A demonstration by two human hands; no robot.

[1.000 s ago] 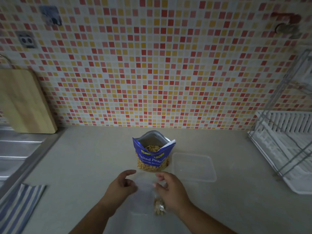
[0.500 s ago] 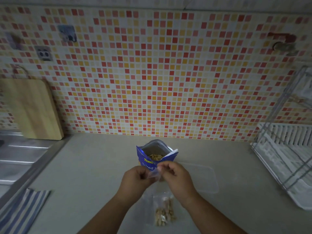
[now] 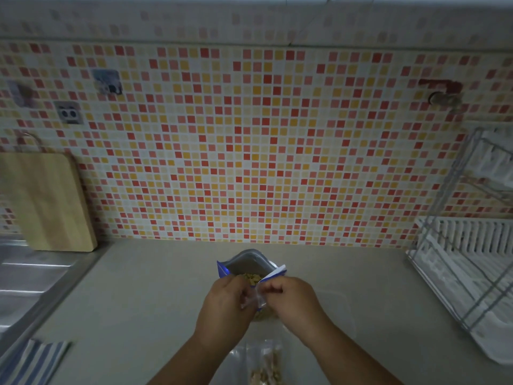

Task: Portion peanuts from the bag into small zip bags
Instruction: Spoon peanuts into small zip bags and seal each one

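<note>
Pinching top edge of small zip bag, fingers of left hand and right hand clamped on it. Just beyond fingertips: open peanut bag. Below fingers: peanuts inside.

Red, orange and cream mosaic wall, blue peanut bag, blue-and-white striped cloth, tan wooden board.

Visible body parts: two hands and two forearms. The left hand and right hand are bare. The left forearm and right forearm are bare along their full visible length, up to the near edge of view. Low light obscures nails and fine surface detail.
</note>
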